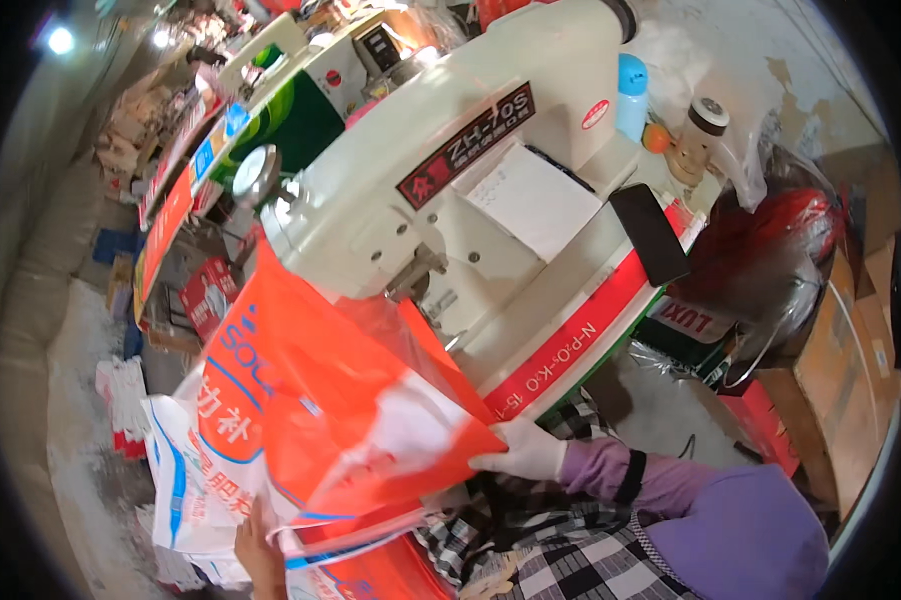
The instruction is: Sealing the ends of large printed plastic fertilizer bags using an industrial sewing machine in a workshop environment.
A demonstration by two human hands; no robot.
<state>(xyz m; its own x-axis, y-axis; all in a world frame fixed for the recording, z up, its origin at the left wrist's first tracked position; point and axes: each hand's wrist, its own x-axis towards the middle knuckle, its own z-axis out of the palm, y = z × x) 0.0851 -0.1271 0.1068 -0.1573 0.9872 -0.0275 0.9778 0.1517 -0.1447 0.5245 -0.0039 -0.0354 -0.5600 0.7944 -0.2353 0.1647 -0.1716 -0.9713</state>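
Note:
A large orange and white printed plastic sack (341, 420) hangs in front of the cream industrial sewing machine (371, 170). Its upper edge reaches up under the machine's needle area (416, 275). My right hand (526, 450), in a white glove, pinches the sack's right corner. Low on the left, my left hand (259, 555) is bare and closed on the lower edge of the sack; most of its fingers are behind the plastic. More orange and white sack material (396, 570) lies below, over my checked apron (571, 555).
A black phone (650, 233) and a paper pad (536, 200) rest on the machine. Behind stand a blue bottle (632, 95) and a jar with a dark lid (696, 140). Cardboard (831, 390) and plastic bags (771, 260) crowd the right. Further machines line the far left.

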